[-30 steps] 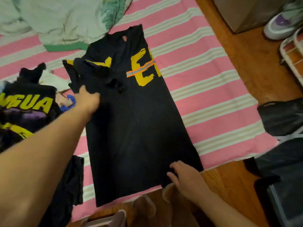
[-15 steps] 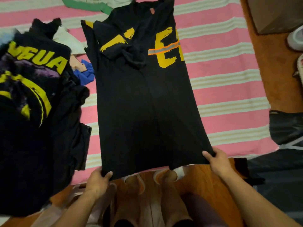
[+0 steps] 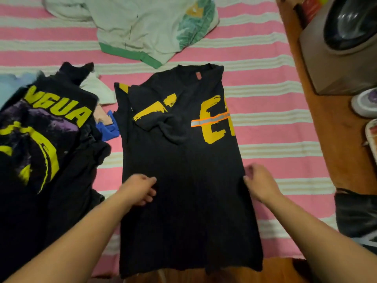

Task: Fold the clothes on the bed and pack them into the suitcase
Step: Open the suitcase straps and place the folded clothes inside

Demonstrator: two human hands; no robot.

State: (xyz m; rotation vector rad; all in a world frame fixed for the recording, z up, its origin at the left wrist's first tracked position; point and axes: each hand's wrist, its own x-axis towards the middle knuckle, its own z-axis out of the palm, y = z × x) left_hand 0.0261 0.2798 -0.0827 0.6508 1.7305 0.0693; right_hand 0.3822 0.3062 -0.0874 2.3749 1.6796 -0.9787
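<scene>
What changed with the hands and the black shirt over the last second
Both hands left the hem and moved up to mid-shirt: the left hand now rests on the black T-shirt near its left edge, and the right hand pinches its right edge. The shirt stayed flat on the striped bedspread, sleeve still folded in.

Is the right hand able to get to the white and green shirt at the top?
Probably yes. The right hand rests at the black shirt's edge, and only flat cloth and striped bedsheet lie before the white and green shirt.
</scene>
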